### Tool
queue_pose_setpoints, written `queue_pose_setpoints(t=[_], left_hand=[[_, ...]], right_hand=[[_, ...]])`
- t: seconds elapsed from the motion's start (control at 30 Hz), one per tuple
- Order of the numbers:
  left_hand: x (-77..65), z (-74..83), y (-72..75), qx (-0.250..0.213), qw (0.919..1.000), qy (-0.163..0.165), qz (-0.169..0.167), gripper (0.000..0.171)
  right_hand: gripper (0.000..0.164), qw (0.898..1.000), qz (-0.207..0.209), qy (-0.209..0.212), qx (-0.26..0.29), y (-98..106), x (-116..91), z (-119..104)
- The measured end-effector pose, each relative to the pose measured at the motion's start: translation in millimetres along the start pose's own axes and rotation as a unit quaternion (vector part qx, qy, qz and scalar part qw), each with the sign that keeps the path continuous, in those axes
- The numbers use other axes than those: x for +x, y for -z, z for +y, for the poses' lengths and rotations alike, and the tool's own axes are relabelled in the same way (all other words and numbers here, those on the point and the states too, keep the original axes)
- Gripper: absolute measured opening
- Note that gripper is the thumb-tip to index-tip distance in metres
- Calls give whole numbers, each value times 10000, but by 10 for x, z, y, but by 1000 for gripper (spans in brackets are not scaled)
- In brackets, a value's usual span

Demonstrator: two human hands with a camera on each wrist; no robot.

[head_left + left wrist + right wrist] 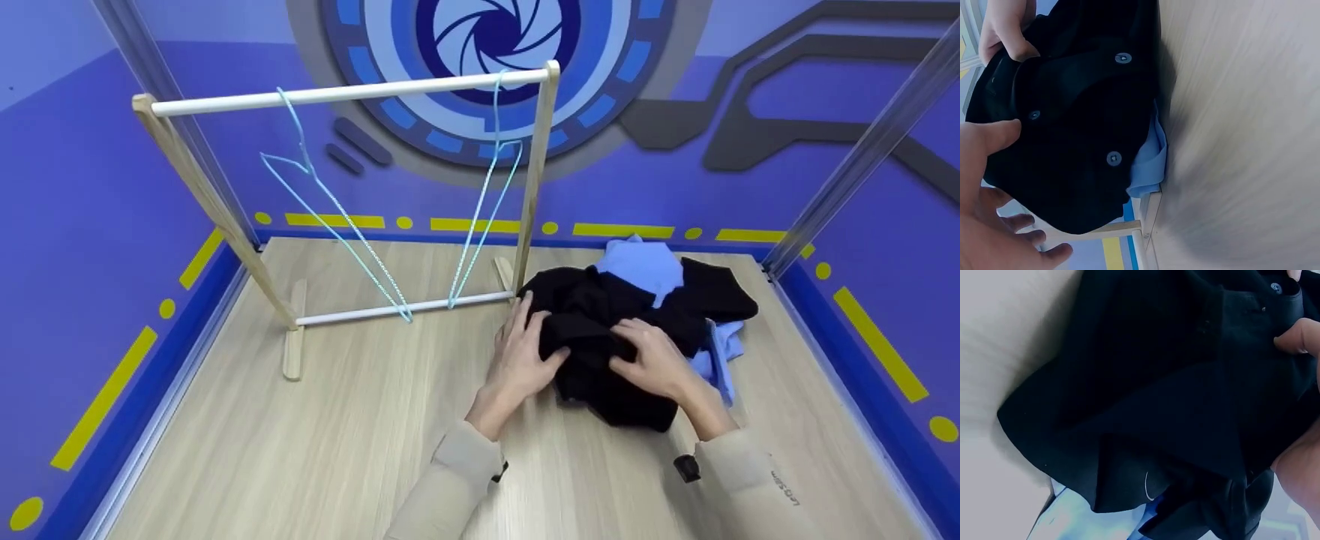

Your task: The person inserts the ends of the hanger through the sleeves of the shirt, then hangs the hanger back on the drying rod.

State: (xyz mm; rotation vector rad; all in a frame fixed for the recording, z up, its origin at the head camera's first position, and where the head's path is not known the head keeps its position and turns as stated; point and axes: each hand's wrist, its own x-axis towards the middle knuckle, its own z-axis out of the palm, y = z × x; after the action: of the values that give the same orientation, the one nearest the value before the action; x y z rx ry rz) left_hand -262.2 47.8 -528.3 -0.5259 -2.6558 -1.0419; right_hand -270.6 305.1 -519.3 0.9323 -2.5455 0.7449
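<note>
Head view: one black garment [622, 337] lies on the desk [360, 420] over one blue garment [645, 266], beside one rack [345, 94] with two hangers [337, 217], left hand [521, 356] flat against it, right hand [652, 360] pinching it; left wrist view: three buttons [1114, 158]; right wrist view: black folds only.

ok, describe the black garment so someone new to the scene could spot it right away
Start at the wooden clothes rack with two light blue hangers at the back of the wooden table. Just right of the rack's right post lies a crumpled pile of clothes, with the left hand and right hand on it. The black garment is the dark buttoned piece on top; the blue garment pokes out around it.
</note>
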Motion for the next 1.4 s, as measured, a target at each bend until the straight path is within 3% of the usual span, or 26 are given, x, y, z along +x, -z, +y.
queue_pose_setpoints(t=[0.2, 0.33, 0.47, 0.63, 0.83, 1.0, 1.2, 1.4], left_hand=[[11, 25, 0, 516, 9985, 136, 105, 54], [8, 43, 18, 573, 9981, 152, 188, 53], [19, 28, 15, 338, 9988, -8, 363, 48], [26, 4, -20, -296, 9989, -92, 349, 48], [15, -20, -48, -682, 9975, 104, 142, 51], [21, -25, -11, -492, 9982, 296, 159, 36], [34, -23, 37, -262, 9972, 687, 149, 14], [27, -28, 39, -112, 9970, 749, 146, 16]], right_hand=[[38, 9987, 102, 392, 315, -76, 19, -36], [37, 9959, 101, 632, 641, -135, 30, -66], [40, 9934, -13, 741, 871, -172, 24, -97], [44, 9913, -109, 777, 1055, -188, 11, -124], [37, 9916, -69, 769, 1035, -182, 4, -147], [33, 9950, 41, 429, 903, -137, -4, -147], [39, 9967, 160, -225, 757, -71, -14, -132], [37, 9943, 347, -772, 643, -23, -12, -104]])
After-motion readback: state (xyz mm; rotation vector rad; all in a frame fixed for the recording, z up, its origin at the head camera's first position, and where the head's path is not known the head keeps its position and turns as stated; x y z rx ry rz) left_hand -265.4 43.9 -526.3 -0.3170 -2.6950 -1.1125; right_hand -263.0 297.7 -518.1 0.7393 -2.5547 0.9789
